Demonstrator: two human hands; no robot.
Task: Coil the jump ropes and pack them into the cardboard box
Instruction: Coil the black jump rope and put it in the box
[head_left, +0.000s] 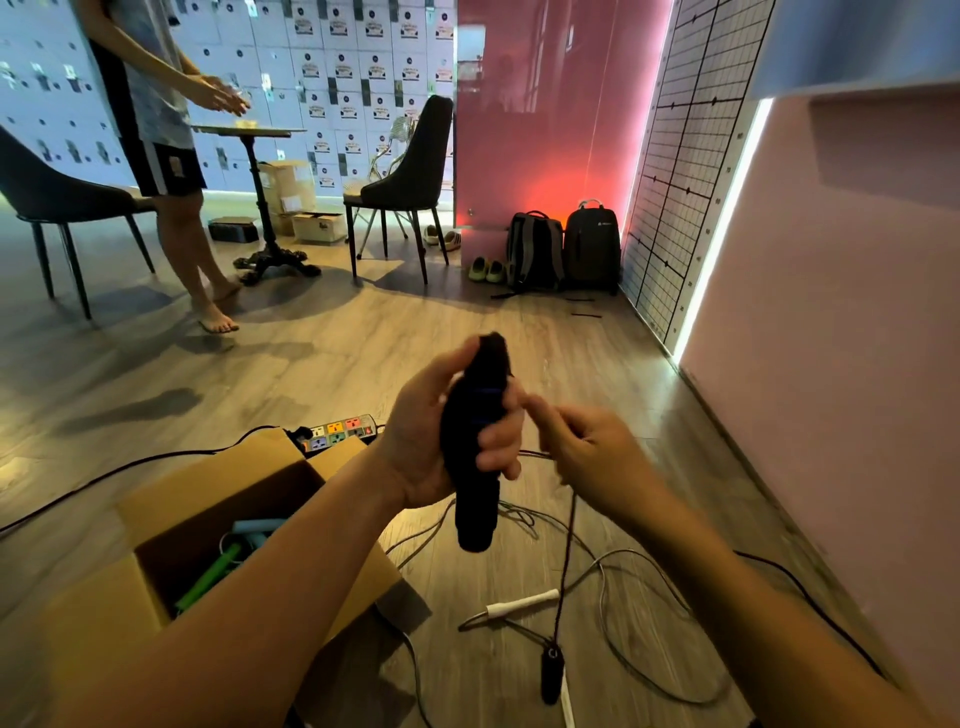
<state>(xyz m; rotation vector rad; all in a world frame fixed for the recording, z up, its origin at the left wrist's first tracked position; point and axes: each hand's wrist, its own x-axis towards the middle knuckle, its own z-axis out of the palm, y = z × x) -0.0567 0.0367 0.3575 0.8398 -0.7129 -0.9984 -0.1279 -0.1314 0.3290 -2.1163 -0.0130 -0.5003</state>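
Up close, the left hand (431, 441) clenches round an upright black jump-rope handle (475, 512). Just beside it, the blurred right hand (587, 457) pinches the thin dark cord (566, 561), which hangs to a second black handle (551, 673) on the floor below. The open cardboard box (218, 470) sits under the left forearm.

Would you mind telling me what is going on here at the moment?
A person is packing jump ropes. Their left hand grips a black handle upright, while the right hand, blurred, seems to pinch its dark cord beside it. The cord hangs down to a second black handle. The open cardboard box at the left already holds a green handle and a blue handle. A white-handled rope lies uncoiled on the floor.
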